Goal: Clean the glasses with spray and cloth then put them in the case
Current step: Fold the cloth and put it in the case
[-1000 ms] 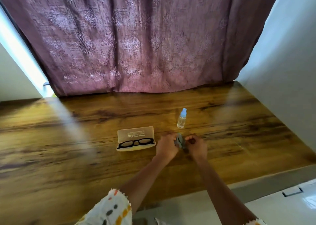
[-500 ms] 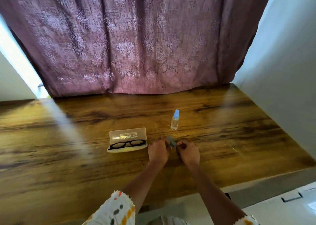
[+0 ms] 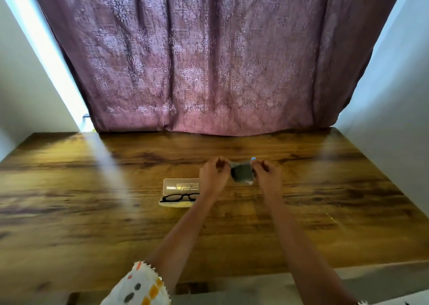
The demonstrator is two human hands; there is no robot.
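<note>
Both hands, the left hand [image 3: 214, 177] and the right hand [image 3: 267, 174], pinched the grey cloth [image 3: 242, 174] and stretched it open. The black glasses [image 3: 180, 197] lay in the open case [image 3: 178, 185]. Next, someone had to lift them out and spray

Grey cloth [image 3: 242, 174] stretched between left hand [image 3: 214, 176] and right hand [image 3: 267, 177] above wooden table [image 3: 92, 223].

A home room: patterned curtain [image 3: 209, 56] behind a wooden table [image 3: 92, 223].
</note>
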